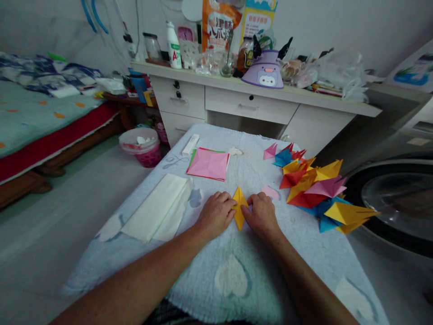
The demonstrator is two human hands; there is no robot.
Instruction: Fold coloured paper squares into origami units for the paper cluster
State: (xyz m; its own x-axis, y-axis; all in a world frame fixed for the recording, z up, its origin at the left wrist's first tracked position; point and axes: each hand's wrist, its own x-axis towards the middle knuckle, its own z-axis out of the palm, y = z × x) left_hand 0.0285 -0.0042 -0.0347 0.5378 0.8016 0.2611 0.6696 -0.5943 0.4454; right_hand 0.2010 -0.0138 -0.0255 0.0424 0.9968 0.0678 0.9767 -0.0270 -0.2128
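Note:
A yellow folded paper piece (240,205), diamond-shaped, lies on the pale blue towel-covered table (237,253). My left hand (215,214) presses its left edge with curled fingers. My right hand (261,213) pinches its right edge the same way. Both hands rest on the cloth, one on each side of the paper. A stack of flat coloured paper sheets (209,163), pink on top, lies further back. A pile of finished folded paper shapes (314,187) in yellow, red, blue and pink sits to the right of my right hand.
A folded white cloth (160,207) lies left of my hands, and a small white box (190,144) at the table's far edge. Behind stands a white desk (257,101) crowded with bottles and jars. A pink bin (142,145) and a bed (40,117) are at left.

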